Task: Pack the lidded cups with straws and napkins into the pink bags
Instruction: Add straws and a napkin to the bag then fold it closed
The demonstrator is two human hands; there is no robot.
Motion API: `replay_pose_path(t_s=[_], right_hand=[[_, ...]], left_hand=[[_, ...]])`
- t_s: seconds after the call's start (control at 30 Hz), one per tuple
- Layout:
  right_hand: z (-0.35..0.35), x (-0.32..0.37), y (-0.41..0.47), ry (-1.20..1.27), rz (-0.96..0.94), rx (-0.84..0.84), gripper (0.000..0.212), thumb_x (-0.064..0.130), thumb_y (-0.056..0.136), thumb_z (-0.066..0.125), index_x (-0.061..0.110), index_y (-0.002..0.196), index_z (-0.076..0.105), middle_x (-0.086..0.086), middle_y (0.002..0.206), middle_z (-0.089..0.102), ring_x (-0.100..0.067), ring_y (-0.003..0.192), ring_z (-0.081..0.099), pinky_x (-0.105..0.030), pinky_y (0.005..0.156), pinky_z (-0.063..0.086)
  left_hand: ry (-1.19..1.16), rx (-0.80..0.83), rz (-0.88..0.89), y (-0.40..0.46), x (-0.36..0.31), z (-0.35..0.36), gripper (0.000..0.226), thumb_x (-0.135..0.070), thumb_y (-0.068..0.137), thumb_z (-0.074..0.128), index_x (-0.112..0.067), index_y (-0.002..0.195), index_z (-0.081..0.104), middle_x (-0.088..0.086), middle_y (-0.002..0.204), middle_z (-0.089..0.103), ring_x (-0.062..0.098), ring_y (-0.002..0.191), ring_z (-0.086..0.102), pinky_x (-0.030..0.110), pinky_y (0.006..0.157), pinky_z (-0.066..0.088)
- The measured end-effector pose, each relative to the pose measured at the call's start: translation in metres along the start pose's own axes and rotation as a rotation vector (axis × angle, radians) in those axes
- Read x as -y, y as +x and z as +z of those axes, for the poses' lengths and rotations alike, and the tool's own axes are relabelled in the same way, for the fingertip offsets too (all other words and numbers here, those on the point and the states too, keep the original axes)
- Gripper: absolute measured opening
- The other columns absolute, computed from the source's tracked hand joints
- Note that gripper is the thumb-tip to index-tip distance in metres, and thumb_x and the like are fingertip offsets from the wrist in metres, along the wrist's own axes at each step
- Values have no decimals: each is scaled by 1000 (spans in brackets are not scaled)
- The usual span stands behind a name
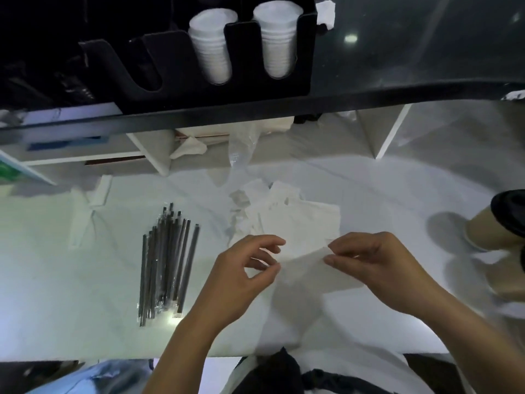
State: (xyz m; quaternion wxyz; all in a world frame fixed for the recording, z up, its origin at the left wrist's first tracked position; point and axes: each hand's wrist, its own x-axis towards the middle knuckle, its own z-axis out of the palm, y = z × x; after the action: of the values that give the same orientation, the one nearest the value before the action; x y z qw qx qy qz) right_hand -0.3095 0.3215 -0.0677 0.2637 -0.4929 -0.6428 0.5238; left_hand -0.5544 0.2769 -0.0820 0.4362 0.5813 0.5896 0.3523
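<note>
White cloth covered the table (85, 280), and both bare hands worked over its near middle. The left hand (241, 274) had its fingers curled, thumb and fingertips drawn close at the left edge of a thin pale sheet (301, 263), most likely a napkin or a bag; motion blur prevented saying which. The right hand (372, 268) pinched the sheet's right edge between thumb and forefinger. The sheet was stretched between the two hands, just above the cloth.

A loose pile of white napkins (287, 211) lay just beyond the hands, touching the far edge of the held sheet in this view. A bundle of dark straws (164, 265) in clear wrappers lay flat to the left of the hands, apart from them, roughly parallel and pointing away from the person. A brown paper cup (491, 228) with a black lid (511, 211) stood at the table's right edge, partly cut off by the frame and blurred. Its colour aside, no pink bag could be identified with confidence.

Beyond the table, a black holder (199, 83) on a dark counter carried two stacks of white cups (216, 44) in its slots. Crumpled clear plastic (244, 143) hung below the counter edge.
</note>
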Motion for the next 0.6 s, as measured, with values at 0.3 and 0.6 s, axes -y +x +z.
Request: replay_pose_path(t_s=[0.3,0.6], right_hand=[[-38,-50,-24,-148,82,-367,12,20,87,75,32,86,76,23,83,72,-3,74,69,-14,58,48],[-49,-78,-56,-159,180,-488,24,20,85,76,42,80,68,32,82,68,6,78,66,-10,60,46]], left_hand=[[645,47,-32,68,30,33,52,-34,93,62,-31,142,47,-12,144,48,16,132,43,31,109,36],[830,-90,-43,97,37,55,45,-31,92,64,-25,136,55,-4,134,59,22,123,50,34,104,39]])
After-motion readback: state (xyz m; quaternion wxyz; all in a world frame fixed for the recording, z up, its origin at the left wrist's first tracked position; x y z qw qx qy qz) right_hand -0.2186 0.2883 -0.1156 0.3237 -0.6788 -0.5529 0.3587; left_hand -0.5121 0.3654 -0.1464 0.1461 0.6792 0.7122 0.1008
